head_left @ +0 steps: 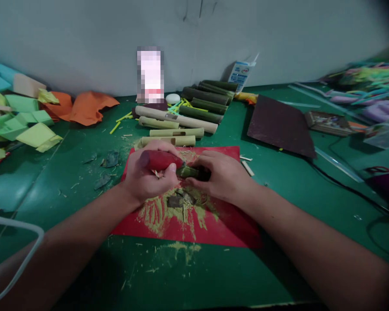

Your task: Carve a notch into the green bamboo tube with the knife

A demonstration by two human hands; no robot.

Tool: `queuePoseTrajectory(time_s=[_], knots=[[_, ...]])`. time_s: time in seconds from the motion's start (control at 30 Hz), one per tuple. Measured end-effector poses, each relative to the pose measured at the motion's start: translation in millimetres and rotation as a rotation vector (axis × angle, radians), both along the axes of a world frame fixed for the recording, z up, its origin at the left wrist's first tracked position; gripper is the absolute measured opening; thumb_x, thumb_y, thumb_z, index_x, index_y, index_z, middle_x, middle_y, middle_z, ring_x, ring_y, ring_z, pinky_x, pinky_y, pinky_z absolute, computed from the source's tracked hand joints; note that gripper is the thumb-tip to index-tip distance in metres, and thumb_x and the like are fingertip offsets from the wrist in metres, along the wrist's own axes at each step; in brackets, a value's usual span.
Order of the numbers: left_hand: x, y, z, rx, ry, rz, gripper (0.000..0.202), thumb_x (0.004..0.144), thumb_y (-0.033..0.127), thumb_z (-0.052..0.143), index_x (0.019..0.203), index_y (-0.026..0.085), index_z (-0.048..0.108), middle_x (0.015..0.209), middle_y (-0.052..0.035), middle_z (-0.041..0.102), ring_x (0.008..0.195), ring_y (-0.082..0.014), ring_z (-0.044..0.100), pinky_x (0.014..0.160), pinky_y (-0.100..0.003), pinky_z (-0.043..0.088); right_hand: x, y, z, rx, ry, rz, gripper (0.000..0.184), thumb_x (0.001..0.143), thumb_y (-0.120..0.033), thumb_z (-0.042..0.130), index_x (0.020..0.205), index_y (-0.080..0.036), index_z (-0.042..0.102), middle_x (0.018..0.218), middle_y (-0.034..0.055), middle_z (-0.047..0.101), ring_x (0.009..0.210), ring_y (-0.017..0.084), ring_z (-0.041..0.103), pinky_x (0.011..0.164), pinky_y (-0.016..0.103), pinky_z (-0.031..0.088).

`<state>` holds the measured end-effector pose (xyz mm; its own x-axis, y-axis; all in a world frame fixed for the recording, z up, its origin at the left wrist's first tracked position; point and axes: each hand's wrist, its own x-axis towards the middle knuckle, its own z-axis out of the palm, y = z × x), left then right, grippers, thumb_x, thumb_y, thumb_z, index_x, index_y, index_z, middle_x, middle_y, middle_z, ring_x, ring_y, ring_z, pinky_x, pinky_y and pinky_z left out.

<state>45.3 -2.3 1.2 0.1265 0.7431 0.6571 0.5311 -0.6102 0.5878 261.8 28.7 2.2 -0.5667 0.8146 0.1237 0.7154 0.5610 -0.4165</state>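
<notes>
**Bamboo Piece Gripped Over Red Sheet at Cluttered Green Table**

A short green bamboo piece (189,172) was held just above the middle of a red sheet (227,233), which was laid flat on a green table (84,194). The piece was clamped in the right hand (222,177), with the fingers curled over its top, so that only its left end could be seen. A red-handled tool (162,160) was gripped in the closed left hand (151,175), with its working end set against the exposed end of the bamboo; the blade itself was hidden by the fingers. The two hands were pressed close together, knuckle to knuckle.

Pale yellow-green shavings (158,214) were strewn across the red sheet beneath the hands, and a few dark bark flakes (112,159) were scattered on the table just to the left of it. Several peeled pale bamboo lengths (176,132) were lined up just behind the sheet, and dark green bamboo lengths (204,106) were stacked farther back, near the wall (84,43). A small carton (241,73) was leaned against that wall beside them. A dark brown sheet (280,125) was laid to the right of the bamboo, well apart from the hands. Loose coloured paper (29,121) was heaped at the far left, with crumpled orange paper (87,108) beside it.
</notes>
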Motion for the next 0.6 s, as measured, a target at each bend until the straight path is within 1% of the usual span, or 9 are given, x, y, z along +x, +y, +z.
queuePoseTrajectory(time_s=[0.13, 0.2, 0.33, 0.4, 0.5, 0.6], knots=[[-1, -1, 0.0, -0.013, 0.027, 0.016, 0.013, 0.079, 0.027, 0.064, 0.09, 0.027, 0.071, 0.089, -0.0006, 0.075, 0.074, -0.0192, 0.067, 0.066, -0.033, 0.058, -1, 0, -1.0, 0.015, -0.001, -0.014, 0.025, 0.082, -0.041, 0.077, 0.091, -0.018, 0.072, 0.09, 0.0078, 0.072, 0.083, 0.022, 0.063, 0.068, 0.031, 0.039], [-2, -2, 1.1, -0.01, 0.044, 0.029, 0.013, 0.079, 0.028, 0.064, 0.09, 0.028, 0.071, 0.089, -0.0006, 0.076, 0.073, -0.0193, 0.067, 0.067, -0.033, 0.058, -1, 0, -1.6, 0.021, -0.001, -0.014, 0.025, 0.082, -0.041, 0.077, 0.089, -0.018, 0.072, 0.086, 0.007, 0.07, 0.078, 0.02, 0.06, 0.066, 0.03, 0.037], [2, -2, 5.0, 0.002, 0.053, 0.006, 0.013, 0.077, 0.026, 0.063, 0.088, 0.027, 0.068, 0.087, -0.0005, 0.075, 0.076, -0.0201, 0.068, 0.07, -0.034, 0.058, -2, -2, -3.6, 0.034, 0.019, -0.01, 0.024, 0.082, -0.039, 0.077, 0.091, -0.017, 0.072, 0.086, 0.0065, 0.069, 0.079, 0.019, 0.059, 0.067, 0.03, 0.037], [5, -1, 6.5, -0.016, 0.039, 0.009, 0.011, 0.076, 0.025, 0.065, 0.087, 0.026, 0.066, 0.083, -0.0001, 0.074, 0.073, -0.0193, 0.067, 0.069, -0.034, 0.058, -3, -3, -4.7, 0.041, 0.025, -0.012, 0.022, 0.083, -0.038, 0.076, 0.09, -0.017, 0.071, 0.087, 0.0069, 0.069, 0.079, 0.019, 0.058, 0.067, 0.03, 0.037], [10, 1, 7.4, -0.097, 0.053, 0.036, 0.01, 0.077, 0.028, 0.071, 0.082, 0.026, 0.063, 0.076, 0.0003, 0.072, 0.067, -0.0187, 0.066, 0.064, -0.034, 0.057, -5, -5, -5.2, 0.038, 0.015, -0.013, 0.019, 0.085, -0.035, 0.073, 0.089, -0.017, 0.069, 0.088, 0.0077, 0.069, 0.081, 0.02, 0.058, 0.067, 0.031, 0.037], [12, 4, 8.1, -0.221, 0.093, -0.017, 0.005, 0.082, 0.03, 0.069, 0.081, 0.026, 0.066, 0.078, -0.0001, 0.074, 0.071, -0.0193, 0.069, 0.066, -0.034, 0.057, -7, -6, -4.3, 0.027, -0.005, -0.025, 0.018, 0.086, -0.035, 0.071, 0.087, -0.018, 0.066, 0.09, 0.0081, 0.069, 0.083, 0.021, 0.058, 0.067, 0.031, 0.036]])
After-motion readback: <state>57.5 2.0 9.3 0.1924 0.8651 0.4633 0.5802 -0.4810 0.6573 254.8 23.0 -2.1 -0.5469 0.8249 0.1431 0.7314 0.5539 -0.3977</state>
